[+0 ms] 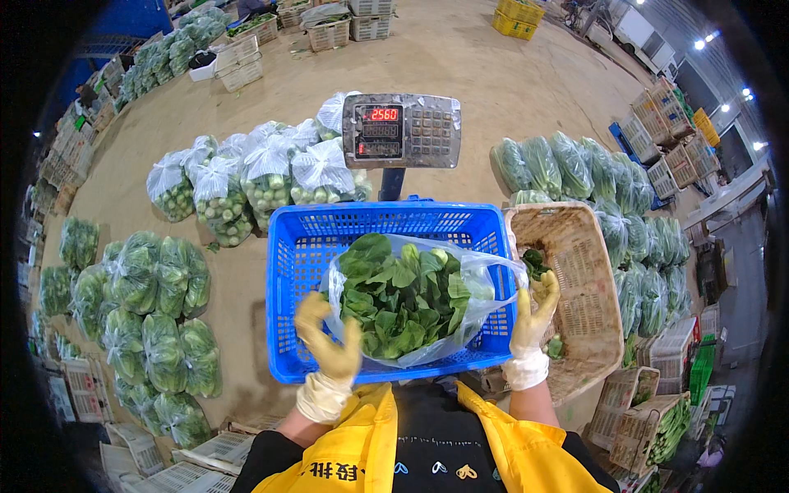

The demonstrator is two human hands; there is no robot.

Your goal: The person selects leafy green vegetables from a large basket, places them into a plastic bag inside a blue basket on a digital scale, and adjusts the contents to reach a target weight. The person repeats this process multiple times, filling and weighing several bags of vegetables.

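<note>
A clear plastic bag (431,356) full of leafy green vegetables (400,296), which look like bok choy, lies with its mouth up in a blue plastic basket (385,212). My left hand (330,339), in a pale yellow glove, is at the bag's left edge, fingers spread and curved. The bag's right handle is drawn out over the basket's rim to my right hand (535,314), gloved the same way, and its thumb and fingers stand apart around it. Behind the basket stands a weighing scale display (400,130) with lit red digits and a keypad.
A worn tan crate (579,265) with loose leaves adjoins the basket's right side. Tied bags of vegetables (268,166) stand behind the basket, with more bagged greens (157,277) at left and others (573,166) at right. Yellow crates (518,18) stand farther back.
</note>
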